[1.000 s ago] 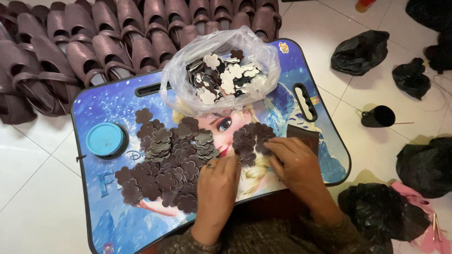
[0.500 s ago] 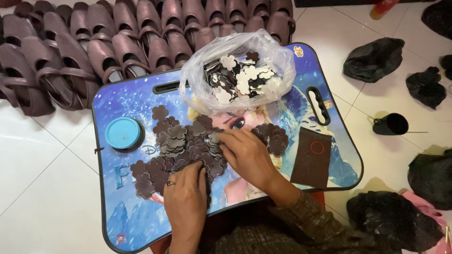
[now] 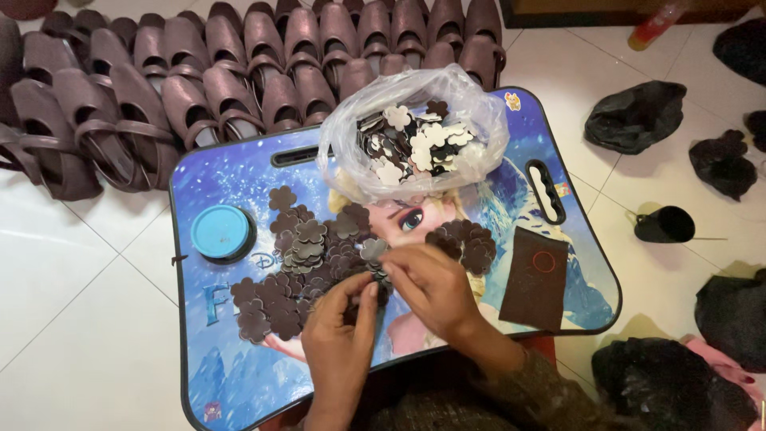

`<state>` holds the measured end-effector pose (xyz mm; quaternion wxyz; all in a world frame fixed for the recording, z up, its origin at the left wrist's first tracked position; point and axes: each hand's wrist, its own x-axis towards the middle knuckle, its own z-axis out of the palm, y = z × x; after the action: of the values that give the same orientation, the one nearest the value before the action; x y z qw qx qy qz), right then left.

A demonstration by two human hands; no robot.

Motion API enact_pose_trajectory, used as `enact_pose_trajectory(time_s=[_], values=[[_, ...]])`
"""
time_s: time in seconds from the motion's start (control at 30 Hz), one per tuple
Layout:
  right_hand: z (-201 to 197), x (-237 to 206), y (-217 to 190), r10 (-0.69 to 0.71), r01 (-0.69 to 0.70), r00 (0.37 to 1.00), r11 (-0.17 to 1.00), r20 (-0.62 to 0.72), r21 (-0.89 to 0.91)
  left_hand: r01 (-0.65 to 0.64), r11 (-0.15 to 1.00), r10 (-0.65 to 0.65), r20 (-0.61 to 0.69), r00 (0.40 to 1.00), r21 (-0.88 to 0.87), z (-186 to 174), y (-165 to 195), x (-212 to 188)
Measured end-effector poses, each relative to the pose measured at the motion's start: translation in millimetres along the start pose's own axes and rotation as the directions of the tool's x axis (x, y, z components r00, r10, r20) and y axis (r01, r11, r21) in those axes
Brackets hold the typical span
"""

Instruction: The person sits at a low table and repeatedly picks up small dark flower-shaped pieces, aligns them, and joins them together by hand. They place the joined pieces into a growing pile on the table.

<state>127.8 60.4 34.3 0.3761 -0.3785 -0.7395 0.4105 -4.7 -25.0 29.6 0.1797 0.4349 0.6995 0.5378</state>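
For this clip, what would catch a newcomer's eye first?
The bright blue cartoon-printed lap tray at centre, strewn with dark flower-shaped cutouts that the left hand and right hand are picking at. A clear plastic bag of more cutouts sits at its far edge, and rows of brown sandals line the floor behind.

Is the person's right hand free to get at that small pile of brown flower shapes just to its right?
Probably yes: the right hand lies just beside the small pile, with only bare lap tray between, though its fingers seem busy with a flower piece.
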Motion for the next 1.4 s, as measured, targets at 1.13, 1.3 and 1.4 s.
enact_pose_trajectory(time_s=[1.13,1.3,1.4], values=[[-9.0,-27.2,-7.9,0.153,-0.157,0.985,0.987,0.084,0.039,-0.188,0.98,0.177,0.135,0.975,0.07,1.4,21.2,-5.8],[-6.1,-29.6,-7.2,0.021,-0.018,0.999,0.994,0.025,-0.105,-0.192,0.977,0.173,0.181,0.968,0.096,-2.1,22.8,-5.4],[-4.9,-31.1,-6.8,-0.004,0.006,1.0,0.988,0.013,-0.152,-0.153,0.984,0.134,0.188,0.973,0.092,0.1,22.7,-6.2]])
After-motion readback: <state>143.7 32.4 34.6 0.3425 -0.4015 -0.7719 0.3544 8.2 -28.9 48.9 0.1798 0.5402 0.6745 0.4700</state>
